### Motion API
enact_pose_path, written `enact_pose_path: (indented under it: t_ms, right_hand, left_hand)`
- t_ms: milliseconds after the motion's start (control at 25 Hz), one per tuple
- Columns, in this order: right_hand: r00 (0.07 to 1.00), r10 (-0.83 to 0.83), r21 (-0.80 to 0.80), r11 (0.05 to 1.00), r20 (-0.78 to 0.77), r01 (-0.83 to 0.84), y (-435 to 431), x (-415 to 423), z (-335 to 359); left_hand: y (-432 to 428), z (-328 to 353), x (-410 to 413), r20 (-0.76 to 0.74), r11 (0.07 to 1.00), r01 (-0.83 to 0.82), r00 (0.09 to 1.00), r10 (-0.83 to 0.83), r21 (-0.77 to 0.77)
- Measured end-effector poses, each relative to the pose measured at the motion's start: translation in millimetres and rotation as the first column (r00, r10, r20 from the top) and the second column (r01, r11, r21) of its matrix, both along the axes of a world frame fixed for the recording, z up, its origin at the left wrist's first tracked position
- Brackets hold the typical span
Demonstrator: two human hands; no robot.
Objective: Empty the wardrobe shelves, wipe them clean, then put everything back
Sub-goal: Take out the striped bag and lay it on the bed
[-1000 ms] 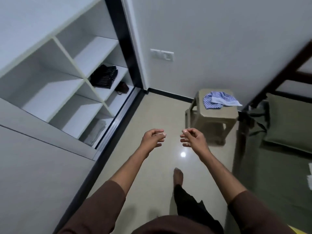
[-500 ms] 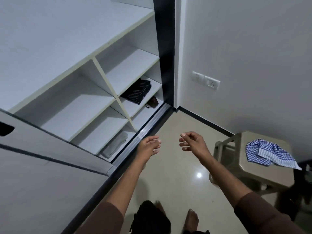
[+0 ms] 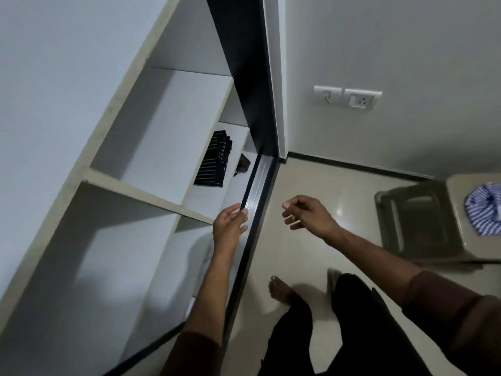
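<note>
Both hands have drifted toward the white wardrobe (image 3: 151, 191) — left hand (image 3: 229, 229) and right hand (image 3: 306, 215) loosely curled, holding nothing.

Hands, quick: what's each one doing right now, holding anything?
Left hand: open, fingers relaxed, holding nothing, in front of the wardrobe shelves.
Right hand: open, fingers loosely curled, holding nothing.

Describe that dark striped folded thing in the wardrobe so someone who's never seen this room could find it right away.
Start at the open white wardrobe on the left and follow its right-hand column of shelves down. The dark folded garment lies on a lower shelf there, beside a small brown object. Its fine pale stripes set it apart.
</note>
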State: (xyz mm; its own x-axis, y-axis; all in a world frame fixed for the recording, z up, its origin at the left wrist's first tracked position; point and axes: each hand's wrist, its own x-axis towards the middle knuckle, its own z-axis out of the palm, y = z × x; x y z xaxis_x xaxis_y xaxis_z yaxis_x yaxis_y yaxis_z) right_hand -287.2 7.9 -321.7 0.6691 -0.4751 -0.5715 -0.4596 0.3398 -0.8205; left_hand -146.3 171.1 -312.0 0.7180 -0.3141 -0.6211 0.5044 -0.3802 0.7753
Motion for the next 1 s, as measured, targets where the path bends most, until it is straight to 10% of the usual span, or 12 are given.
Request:
enact_pose_path:
  t_ms: [320, 720, 1000]
  right_hand:
    - [0.997, -0.034, 0.140, 0.989, -0.066, 0.043, -44, 145, -88]
    - [0.983, 0.069, 0.214, 0.976, -0.167, -0.032, -102, 264, -242]
    - [0.974, 0.154, 0.225, 0.968, -0.166, -0.114, -86, 291, -300]
  left_hand:
    - [-50, -88, 132, -0.037, 0.987, 0.014, 0.999, -0.008, 0.158]
    - [-104, -270, 249, -0.203, 0.851, -0.405, 0.850, 0.485, 0.335]
    - [-97, -316, 272, -0.177, 0.857, -0.356, 0.879, 0.442, 0.373]
